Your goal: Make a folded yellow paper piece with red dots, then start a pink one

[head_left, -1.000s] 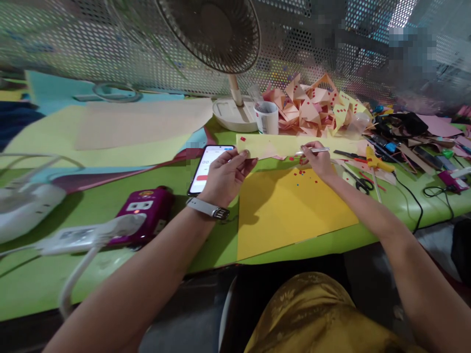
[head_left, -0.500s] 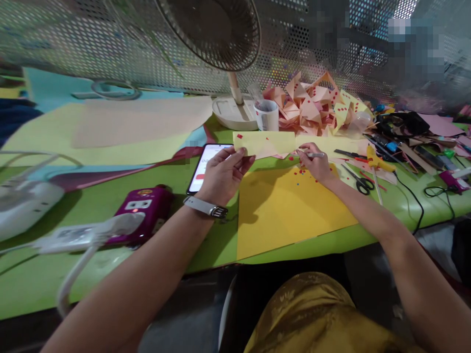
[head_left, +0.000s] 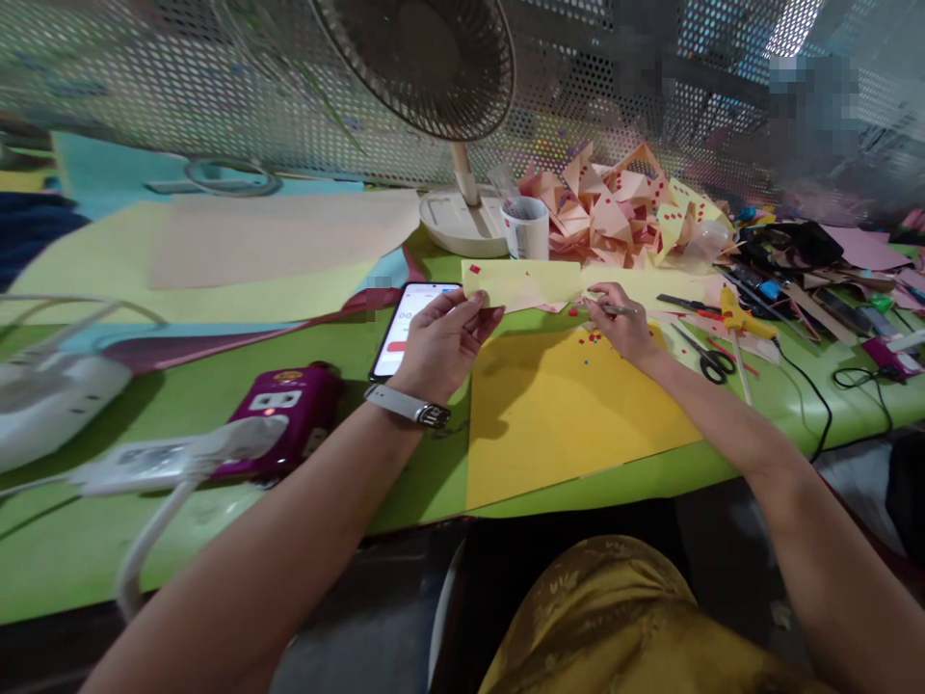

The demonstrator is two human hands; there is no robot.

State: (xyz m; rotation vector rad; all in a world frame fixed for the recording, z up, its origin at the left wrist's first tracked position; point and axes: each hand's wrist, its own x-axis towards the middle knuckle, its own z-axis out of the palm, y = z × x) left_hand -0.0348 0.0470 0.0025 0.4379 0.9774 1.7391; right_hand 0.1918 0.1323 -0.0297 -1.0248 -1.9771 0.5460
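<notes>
My left hand (head_left: 449, 333) pinches the lower left part of a pale yellow paper strip (head_left: 535, 280), held up above the table. The strip carries a red diamond-shaped piece near its upper left corner and a smaller red mark near the middle. At the strip's right end, my right hand (head_left: 620, 323) has its fingers closed round a slim silver tool (head_left: 621, 310); its tip is too small to make out. Below the right hand, several tiny red and blue pieces (head_left: 594, 338) lie on an orange-yellow sheet (head_left: 570, 414). A lit phone (head_left: 396, 333) lies partly behind my left hand.
A fan (head_left: 462, 188) and a white cup (head_left: 526, 229) stand behind. Folded peach paper shapes (head_left: 607, 207) are heaped at the back. Scissors (head_left: 712, 361) and a yellow glue gun (head_left: 741, 313) lie right. A purple power socket (head_left: 285, 414) with cables sits left, near large paper sheets (head_left: 289, 236).
The silver tool in my right hand has tilted slightly, its rear end now lower. My left hand still grips the strip. The whole view has shifted a little.
</notes>
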